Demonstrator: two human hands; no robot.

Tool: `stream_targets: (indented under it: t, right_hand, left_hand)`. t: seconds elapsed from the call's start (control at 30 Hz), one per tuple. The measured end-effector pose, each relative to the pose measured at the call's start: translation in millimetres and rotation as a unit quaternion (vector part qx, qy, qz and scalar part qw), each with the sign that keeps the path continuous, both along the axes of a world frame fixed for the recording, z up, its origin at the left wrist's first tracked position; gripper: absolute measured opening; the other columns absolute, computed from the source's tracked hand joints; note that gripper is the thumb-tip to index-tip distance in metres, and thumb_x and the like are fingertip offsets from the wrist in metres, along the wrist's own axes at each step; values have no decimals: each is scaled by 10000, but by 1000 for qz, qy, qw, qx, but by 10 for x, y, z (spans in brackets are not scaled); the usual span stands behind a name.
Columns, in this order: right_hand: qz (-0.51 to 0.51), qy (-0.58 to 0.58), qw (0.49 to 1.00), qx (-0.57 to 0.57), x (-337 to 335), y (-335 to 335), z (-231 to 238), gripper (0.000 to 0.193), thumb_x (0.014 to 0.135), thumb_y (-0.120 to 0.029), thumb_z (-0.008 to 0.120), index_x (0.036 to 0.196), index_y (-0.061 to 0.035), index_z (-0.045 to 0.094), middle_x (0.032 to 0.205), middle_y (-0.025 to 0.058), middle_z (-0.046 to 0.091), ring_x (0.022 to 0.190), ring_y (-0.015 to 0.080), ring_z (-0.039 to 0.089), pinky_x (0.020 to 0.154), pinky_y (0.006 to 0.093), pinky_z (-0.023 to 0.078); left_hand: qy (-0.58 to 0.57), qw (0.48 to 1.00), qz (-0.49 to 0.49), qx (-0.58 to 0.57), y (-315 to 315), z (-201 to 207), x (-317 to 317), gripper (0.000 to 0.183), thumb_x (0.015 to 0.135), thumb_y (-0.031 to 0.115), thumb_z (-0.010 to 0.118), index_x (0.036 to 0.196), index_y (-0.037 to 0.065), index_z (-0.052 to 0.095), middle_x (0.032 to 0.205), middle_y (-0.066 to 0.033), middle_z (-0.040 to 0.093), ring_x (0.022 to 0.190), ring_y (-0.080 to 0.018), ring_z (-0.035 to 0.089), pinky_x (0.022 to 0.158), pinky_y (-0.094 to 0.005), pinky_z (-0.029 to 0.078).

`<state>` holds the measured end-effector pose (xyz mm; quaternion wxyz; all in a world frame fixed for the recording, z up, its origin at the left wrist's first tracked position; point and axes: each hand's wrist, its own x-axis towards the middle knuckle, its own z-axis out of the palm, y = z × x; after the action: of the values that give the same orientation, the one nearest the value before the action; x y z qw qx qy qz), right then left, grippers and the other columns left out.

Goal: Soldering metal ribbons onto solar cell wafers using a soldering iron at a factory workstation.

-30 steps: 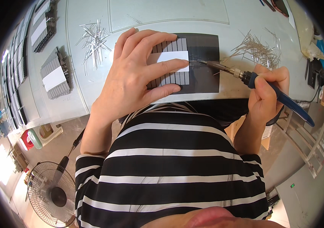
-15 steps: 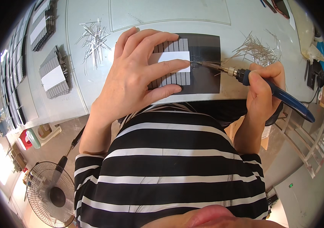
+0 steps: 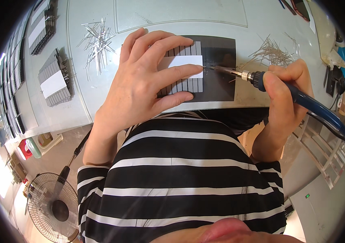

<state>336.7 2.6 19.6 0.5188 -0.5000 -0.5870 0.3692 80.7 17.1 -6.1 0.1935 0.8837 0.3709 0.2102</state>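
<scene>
My left hand [image 3: 144, 77] lies spread over a grey panel of narrow strips [image 3: 188, 86] with a white band [image 3: 180, 60] across its middle. Its index finger presses on the band near the right edge. Under the panel is a dark rectangular board [image 3: 221, 89]. My right hand [image 3: 288, 91] grips the blue handle of a soldering iron [image 3: 314, 103]. The iron points left, its tip close to the panel's right edge, just beyond my left fingertip. Whether the tip touches anything there is too small to make out.
Thin silvery strips [image 3: 98, 44] lie heaped at the left, and fine wire-like pieces [image 3: 271, 52] at the right. Stacks of similar banded panels [image 3: 55, 87] stand further left. A fan [image 3: 60, 210] is on the floor at lower left. A metal rack [image 3: 326, 158] stands at right.
My right hand and the soldering iron's handle have swung a little to the right, the tip staying near the panel's edge. My left hand keeps its place on the panel.
</scene>
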Motion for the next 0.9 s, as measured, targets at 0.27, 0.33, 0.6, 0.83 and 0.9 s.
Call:
stream_targets:
  t: [0.27, 0.33, 0.6, 0.83, 0.9]
  right_hand:
    - [15, 3, 1000, 17, -40, -17, 27, 220, 793, 35, 693, 749, -26, 486, 600, -8, 513, 520, 30, 405, 474, 200, 288]
    - [13, 16, 999, 26, -23, 18, -32, 210, 785, 23, 702, 752, -25, 500, 601, -8, 518, 528, 34, 420, 481, 200, 303]
    - [-54, 78, 995, 4, 79, -64, -27, 160, 798, 14, 679, 785, -16, 522, 669, 7, 545, 583, 40, 465, 546, 190, 345]
    - [-21, 87, 996, -13, 49, -63, -118, 166, 807, 13, 681, 780, -22, 521, 657, -5, 541, 580, 27, 451, 544, 185, 346]
    - [-15, 89, 996, -11, 61, -53, -130, 166, 809, 11, 681, 777, -24, 522, 658, -6, 542, 581, 25, 451, 544, 184, 345]
  left_hand:
    - [1, 1000, -2, 4, 5, 3, 6, 413, 741, 387, 787, 1096, 179, 752, 1346, -97, 569, 1264, -339, 464, 1107, -527, 284]
    - [2, 1000, 0, 7, 1, -12, -11, 413, 742, 390, 787, 1094, 176, 752, 1339, -99, 573, 1259, -339, 465, 1104, -523, 288]
    - [-8, 1000, -7, 16, 26, -26, 9, 419, 735, 386, 794, 1091, 170, 752, 1337, -102, 576, 1251, -342, 467, 1094, -515, 298]
    - [-4, 1000, -3, 16, 15, -35, -16, 427, 723, 371, 803, 1095, 167, 751, 1338, -106, 574, 1258, -343, 465, 1097, -518, 296]
    - [-4, 1000, -3, 14, 15, -27, -16, 425, 724, 365, 803, 1096, 166, 750, 1339, -107, 573, 1261, -344, 464, 1100, -520, 294]
